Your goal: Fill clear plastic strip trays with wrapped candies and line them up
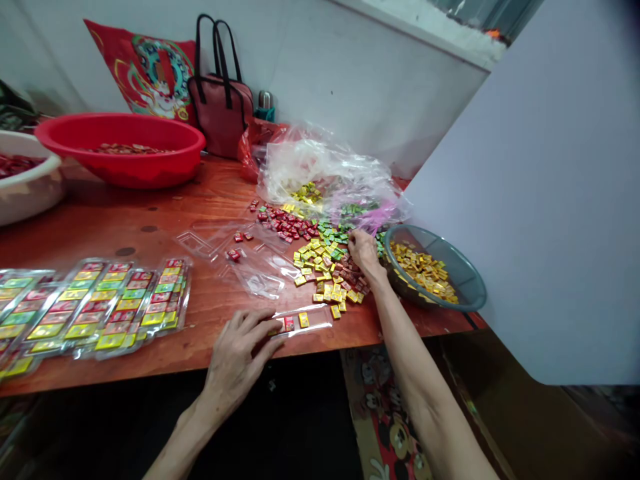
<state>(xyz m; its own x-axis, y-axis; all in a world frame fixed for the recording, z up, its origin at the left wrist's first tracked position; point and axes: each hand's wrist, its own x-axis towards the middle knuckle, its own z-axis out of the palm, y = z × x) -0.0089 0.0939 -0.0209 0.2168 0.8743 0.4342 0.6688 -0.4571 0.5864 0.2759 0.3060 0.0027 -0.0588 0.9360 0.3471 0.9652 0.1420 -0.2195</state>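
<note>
At the table's front edge my left hand (243,348) curls its fingers over the left end of a long clear plastic tray (320,318), gripping it against the wood. Inside that tray lie a red wrapped piece (289,324) and a yellow wrapped piece (304,320); my fingers cover the rest. Farther right, my right hand (365,249) reaches into the loose pile, fingers bent together at the green wrapped pieces (336,233). Whatever its fingertips hold is hidden. Around it lie brown pieces (350,272), yellow pieces (316,252) and red pieces (290,221).
Filled clear trays (115,303) line the left front. A grey-green basin (467,287) of golden pieces sits at right. Behind are a plastic bag (300,160), empty trays (260,273), a red basin (145,175), a white basin (30,197) and a handbag (220,120).
</note>
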